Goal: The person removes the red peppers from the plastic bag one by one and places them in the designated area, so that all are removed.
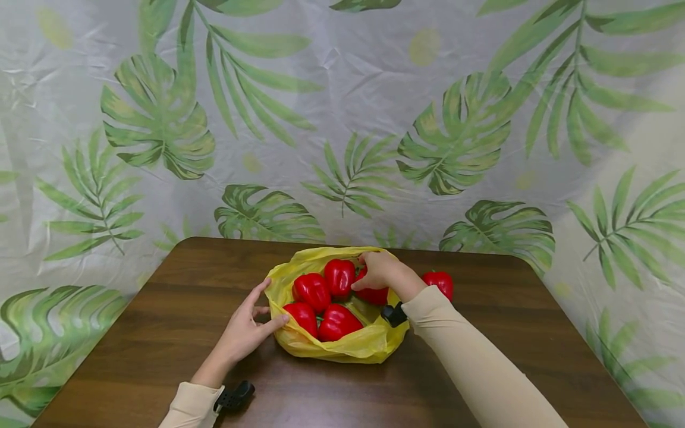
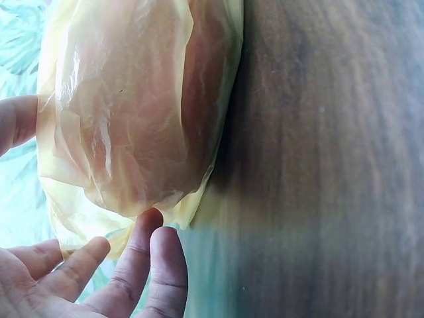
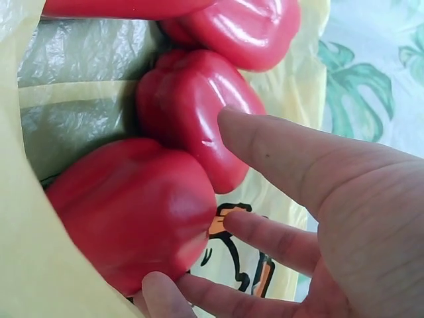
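A yellow plastic bag (image 1: 369, 348) sits with its mouth wide on the table, with several red bell peppers (image 1: 340, 323) inside. At its left side, my left hand (image 1: 247, 327) has its fingers spread against the plastic, the thumb lying over the rim. In the left wrist view, its relaxed fingers (image 2: 136, 255) touch the bag's outer wall. My right hand (image 1: 381, 272) reaches over the right rim into the bag. Its spread fingers are beside a bell pepper (image 3: 142, 212), fingertips right at the pepper's end, and the thumb overlaps another bell pepper (image 3: 192, 112).
One more red bell pepper (image 1: 440, 284) lies on the brown wooden table (image 1: 481, 356), right of the bag and partly behind the right forearm. A leaf-print cloth (image 1: 353, 107) hangs behind the table's far edge.
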A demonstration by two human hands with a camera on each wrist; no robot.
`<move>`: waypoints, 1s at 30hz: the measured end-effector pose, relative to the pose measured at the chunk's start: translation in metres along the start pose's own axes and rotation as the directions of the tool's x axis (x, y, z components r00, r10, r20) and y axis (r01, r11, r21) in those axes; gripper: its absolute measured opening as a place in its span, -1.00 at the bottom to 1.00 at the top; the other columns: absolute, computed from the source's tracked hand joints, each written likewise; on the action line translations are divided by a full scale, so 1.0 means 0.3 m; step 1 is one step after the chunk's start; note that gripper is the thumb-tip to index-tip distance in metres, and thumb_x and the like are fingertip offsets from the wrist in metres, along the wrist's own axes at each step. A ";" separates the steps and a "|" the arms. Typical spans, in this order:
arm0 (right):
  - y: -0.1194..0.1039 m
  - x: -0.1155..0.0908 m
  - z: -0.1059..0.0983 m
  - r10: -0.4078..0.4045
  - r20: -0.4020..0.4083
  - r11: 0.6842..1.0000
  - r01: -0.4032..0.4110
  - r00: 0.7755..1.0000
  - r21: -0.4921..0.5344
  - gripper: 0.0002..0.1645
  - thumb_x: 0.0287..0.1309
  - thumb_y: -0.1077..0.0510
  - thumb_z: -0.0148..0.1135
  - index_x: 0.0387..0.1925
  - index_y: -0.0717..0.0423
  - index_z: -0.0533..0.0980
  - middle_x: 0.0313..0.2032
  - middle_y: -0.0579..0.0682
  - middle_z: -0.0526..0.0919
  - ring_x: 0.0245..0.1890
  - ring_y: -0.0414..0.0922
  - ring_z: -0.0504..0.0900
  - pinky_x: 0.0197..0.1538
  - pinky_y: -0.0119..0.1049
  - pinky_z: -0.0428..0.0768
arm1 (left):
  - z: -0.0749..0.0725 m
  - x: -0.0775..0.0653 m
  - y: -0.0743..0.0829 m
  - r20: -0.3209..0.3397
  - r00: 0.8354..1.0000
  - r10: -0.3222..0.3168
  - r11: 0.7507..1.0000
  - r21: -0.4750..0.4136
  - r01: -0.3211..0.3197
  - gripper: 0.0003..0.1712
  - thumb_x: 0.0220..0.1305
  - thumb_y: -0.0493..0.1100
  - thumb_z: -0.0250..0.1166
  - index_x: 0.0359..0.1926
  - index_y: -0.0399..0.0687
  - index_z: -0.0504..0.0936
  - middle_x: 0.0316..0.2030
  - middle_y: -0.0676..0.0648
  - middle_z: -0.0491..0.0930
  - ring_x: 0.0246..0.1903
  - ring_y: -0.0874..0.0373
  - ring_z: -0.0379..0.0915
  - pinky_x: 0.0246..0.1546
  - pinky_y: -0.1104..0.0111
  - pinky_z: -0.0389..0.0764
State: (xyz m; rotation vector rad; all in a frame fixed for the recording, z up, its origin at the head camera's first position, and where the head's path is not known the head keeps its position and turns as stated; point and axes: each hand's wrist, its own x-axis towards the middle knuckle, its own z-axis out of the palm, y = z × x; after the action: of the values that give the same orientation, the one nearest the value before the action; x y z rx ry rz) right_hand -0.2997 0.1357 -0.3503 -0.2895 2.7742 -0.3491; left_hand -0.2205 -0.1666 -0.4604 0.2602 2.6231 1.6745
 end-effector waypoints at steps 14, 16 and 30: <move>-0.006 -0.005 0.002 0.056 0.003 0.996 -0.055 0.998 -0.068 -0.15 0.29 -0.08 0.52 0.46 0.20 0.45 0.35 0.20 0.60 0.39 0.16 0.55 0.37 0.00 0.61 | 0.002 -0.001 0.002 -0.001 1.000 -0.001 1.000 0.012 0.001 0.07 0.35 0.03 0.51 0.71 0.03 0.13 0.67 -0.26 0.11 0.31 -0.23 0.60 -0.10 0.41 0.71; -0.008 -0.001 0.005 0.061 -0.004 0.995 -0.061 0.998 -0.080 -0.14 0.29 -0.07 0.52 0.47 0.20 0.43 0.38 0.20 0.59 0.43 0.18 0.52 0.41 0.02 0.57 | 0.002 -0.001 0.003 -0.001 1.000 -0.004 1.000 0.013 0.004 0.07 0.35 0.02 0.51 0.71 0.03 0.12 0.67 -0.27 0.11 0.31 -0.23 0.60 -0.10 0.42 0.70; -0.024 0.019 0.034 0.075 -0.049 0.989 -0.080 0.996 -0.124 -0.05 0.14 0.11 0.62 0.49 0.22 0.40 0.31 0.26 0.64 0.23 0.13 0.68 0.23 -0.02 0.70 | 0.006 -0.003 0.004 0.001 1.000 -0.007 1.000 -0.008 0.007 0.07 0.34 0.01 0.52 0.70 0.01 0.13 0.66 -0.28 0.11 0.28 -0.22 0.62 -0.12 0.42 0.71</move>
State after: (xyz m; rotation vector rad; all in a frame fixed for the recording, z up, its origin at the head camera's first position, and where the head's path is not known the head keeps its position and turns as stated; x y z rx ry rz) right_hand -0.3002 0.1254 -0.3594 -0.2055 2.8464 -0.1635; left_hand -0.2193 -0.1647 -0.4602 0.2517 2.6135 1.6817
